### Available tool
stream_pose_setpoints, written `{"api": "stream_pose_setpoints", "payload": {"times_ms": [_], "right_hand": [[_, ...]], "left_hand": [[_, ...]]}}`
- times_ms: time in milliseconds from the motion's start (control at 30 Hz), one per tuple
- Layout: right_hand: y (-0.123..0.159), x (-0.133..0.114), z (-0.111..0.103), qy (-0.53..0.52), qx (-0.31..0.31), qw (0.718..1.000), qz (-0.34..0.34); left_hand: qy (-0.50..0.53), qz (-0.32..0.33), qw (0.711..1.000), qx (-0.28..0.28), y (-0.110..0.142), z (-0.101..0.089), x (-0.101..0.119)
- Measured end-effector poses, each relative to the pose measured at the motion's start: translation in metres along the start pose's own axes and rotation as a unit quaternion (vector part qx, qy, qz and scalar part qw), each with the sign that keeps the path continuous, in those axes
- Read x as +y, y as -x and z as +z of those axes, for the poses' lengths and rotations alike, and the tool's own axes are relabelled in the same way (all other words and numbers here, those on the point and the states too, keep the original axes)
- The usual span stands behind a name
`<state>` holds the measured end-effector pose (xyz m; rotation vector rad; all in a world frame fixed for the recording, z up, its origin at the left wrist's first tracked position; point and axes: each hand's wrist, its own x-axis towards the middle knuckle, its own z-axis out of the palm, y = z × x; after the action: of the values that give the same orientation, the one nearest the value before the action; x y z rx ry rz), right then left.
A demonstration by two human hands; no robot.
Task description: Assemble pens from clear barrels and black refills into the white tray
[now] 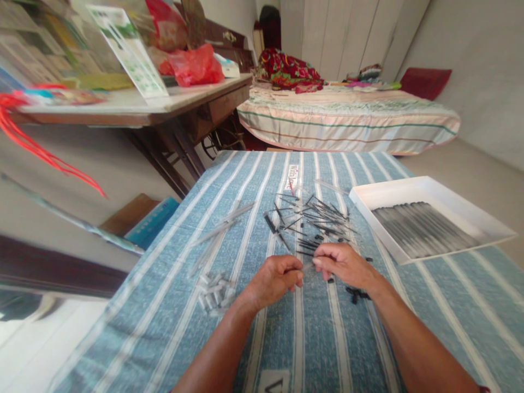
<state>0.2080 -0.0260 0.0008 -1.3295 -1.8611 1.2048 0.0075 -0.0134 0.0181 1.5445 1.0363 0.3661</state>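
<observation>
Over the striped tablecloth, my left hand (280,277) is closed in a pinch, its fingertips pointing right. My right hand (346,265) pinches from the other side, close by. Between their fingertips shows a small clear plastic piece (307,267), mostly hidden by the fingers; it looks like part of a pen. Just beyond my hands lies a loose pile of thin black pen refills (327,215). Small black plugs (357,295) lie beside my right wrist. To the left of my left hand is a heap of clear pen caps (215,292), with long clear pen barrels (223,226) behind it.
A white box (393,240) holding a row of pens (421,229) stands at the right of the table. Left is a higher desk (196,101) with a red plastic bag (197,65) and red cords hanging off it. A bed (347,117) stands behind the table.
</observation>
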Motion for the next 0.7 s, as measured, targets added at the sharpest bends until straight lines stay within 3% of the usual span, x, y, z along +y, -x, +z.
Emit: {"api": "stream_pose_setpoints", "payload": {"times_ms": [700], "right_hand": [[-0.0008,0.0033,0.0042,-0.047,0.016,0.999,0.008]], "left_hand": [[0.022,-0.017,0.999,-0.04,-0.001,-0.0054,-0.0023]]}}
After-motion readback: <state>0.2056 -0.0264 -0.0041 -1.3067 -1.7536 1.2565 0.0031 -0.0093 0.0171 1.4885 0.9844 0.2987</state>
